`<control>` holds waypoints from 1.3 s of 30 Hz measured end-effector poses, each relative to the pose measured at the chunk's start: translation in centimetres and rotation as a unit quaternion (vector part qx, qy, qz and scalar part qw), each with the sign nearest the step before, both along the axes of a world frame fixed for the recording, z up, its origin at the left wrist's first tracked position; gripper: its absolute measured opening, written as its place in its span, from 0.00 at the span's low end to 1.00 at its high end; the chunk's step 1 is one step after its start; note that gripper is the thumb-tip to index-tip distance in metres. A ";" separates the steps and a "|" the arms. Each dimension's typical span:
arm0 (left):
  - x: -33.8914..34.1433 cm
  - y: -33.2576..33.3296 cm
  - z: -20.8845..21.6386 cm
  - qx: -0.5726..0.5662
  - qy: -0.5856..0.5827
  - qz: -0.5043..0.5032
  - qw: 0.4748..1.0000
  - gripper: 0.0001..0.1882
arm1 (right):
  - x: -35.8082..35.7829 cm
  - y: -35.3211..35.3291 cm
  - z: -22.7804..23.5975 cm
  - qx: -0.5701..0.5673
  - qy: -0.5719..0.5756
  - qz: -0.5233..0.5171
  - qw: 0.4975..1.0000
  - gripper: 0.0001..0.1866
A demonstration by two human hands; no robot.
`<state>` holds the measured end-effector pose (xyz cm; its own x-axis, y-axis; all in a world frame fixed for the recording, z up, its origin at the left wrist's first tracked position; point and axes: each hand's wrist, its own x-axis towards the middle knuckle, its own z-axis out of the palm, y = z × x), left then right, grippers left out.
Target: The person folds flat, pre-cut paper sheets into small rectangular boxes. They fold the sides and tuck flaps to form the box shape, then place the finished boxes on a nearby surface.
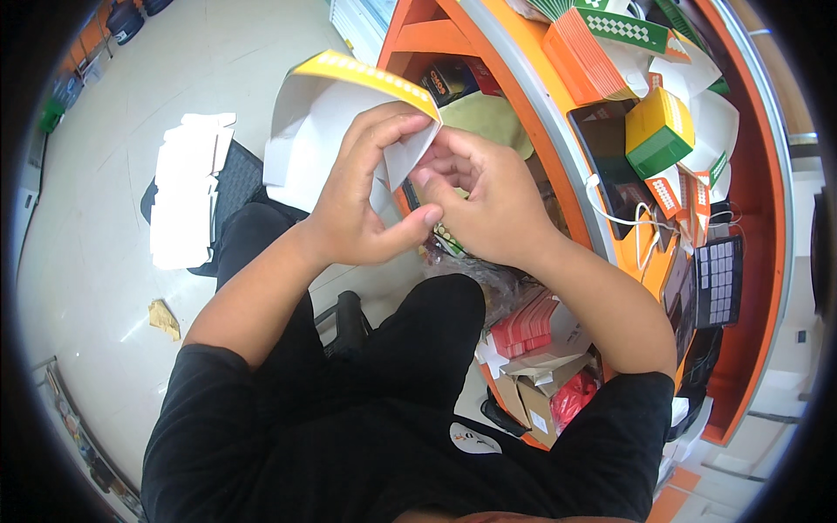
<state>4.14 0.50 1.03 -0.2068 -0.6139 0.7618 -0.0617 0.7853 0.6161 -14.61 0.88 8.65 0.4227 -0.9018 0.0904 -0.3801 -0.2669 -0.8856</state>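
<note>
A partly folded paperboard box point(305, 131), white inside with a yellow printed edge, is held up in front of me. My left hand point(362, 196) grips its right side, with the fingers over the yellow rim and the thumb reaching toward the other hand. At the same corner, the curled fingers of my right hand point(479, 196) pinch a white flap. The right fingertips are partly hidden behind the flap and the thumb. Left of my knee, flat white box blanks point(185, 196) lie stacked on a dark seat point(235, 187).
An orange counter point(558, 105) curves along my right. On it are a yellow and green box point(660, 131), nested orange cartons point(582, 61), a white cable point(602, 205) and a keypad point(719, 279). Below stands a cardboard box point(536, 410). A crumpled brown scrap point(163, 319) lies on the floor.
</note>
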 end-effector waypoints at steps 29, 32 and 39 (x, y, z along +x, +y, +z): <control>-2.4 1.2 -1.5 0.271 0.215 -0.029 0.938 0.20 | -1.1 -1.7 1.6 -0.148 0.141 -0.091 0.975 0.24; -2.1 0.7 -1.3 0.304 0.247 -0.055 0.918 0.20 | -0.7 -0.9 2.4 -0.116 0.133 -0.068 0.982 0.29; -2.1 0.9 -2.2 0.298 0.272 -0.090 0.911 0.22 | -0.5 -0.3 2.4 -0.128 0.123 -0.019 0.984 0.35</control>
<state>2.07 1.39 -1.14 -0.0370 -0.9451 0.3248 0.4762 0.2691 0.8371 -15.07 0.54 11.01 0.4270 -0.8780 0.2166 -0.5883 -0.4516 -0.6708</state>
